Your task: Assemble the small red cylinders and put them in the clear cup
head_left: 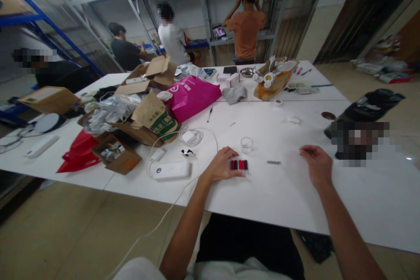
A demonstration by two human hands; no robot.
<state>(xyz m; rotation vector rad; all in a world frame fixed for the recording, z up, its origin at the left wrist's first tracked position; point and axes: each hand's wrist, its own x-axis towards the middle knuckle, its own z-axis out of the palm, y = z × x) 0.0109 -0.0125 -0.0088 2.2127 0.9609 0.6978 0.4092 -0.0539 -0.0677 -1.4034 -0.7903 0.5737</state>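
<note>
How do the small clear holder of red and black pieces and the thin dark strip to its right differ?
The holder sits between the thumb and fingers of the left hand; the strip lies apart from both hands. The holder shows red and black pieces; the strip looks dark. The holder is broader front to back; the strip is slim. Both are on the white table.

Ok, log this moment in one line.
left hand: around red and black pieces | right hand: right of dark strip, grip unclear | clear cup: beyond pieces
</note>
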